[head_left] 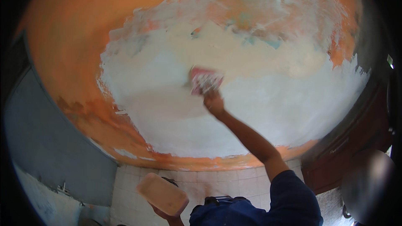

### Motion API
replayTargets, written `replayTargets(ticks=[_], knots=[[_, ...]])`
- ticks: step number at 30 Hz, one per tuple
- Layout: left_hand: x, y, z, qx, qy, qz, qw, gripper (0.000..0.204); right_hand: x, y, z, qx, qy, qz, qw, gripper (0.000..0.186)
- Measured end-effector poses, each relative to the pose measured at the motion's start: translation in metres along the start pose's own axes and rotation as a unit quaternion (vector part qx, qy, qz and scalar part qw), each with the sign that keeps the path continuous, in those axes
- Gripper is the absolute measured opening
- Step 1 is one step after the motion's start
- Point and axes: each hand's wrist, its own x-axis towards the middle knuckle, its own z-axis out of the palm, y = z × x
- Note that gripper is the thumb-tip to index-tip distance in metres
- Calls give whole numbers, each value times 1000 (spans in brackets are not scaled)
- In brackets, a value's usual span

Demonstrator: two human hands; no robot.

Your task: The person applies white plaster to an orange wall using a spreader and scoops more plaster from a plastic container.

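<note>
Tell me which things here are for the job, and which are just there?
For the job:
- pinkish flat tool, in the right hand
- tan block, in the left hand
- orange wall with its whitish patch

Just there:
- grey panel, left
- dark red panel, right
- pale tiles, below

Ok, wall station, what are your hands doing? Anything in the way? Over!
Right hand gripping pink, white-smeared tool at patchy wall. Left hand holding tan slab, lower down. Nothing visibly blocking the tool.
</note>
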Motion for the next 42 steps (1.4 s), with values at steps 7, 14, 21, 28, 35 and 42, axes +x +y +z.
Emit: replayTargets(ticks=[7,14,21,28,35,42], knots=[[1,22,27,-80,-14,-41,996,57,-12,-33,-31,90,35,9,995,48],[-12,25,15,-128,27,-30,991,57,97,71,-104,-71,206,107,970,42],[-2,21,27,-120,-6,-43,992,55,-33,-20,-29,66,-29,10,997,50],[8,5,-18,146,24,98,984,59,111,-1,-93,46,154,80,984,47],[-2,15,14,-1,18,38,999,57,173,4,-46,-79,87,62,991,44],[-4,15,14,-23,-12,77,997,52,107,-90,17,-8,-62,32,997,52]])
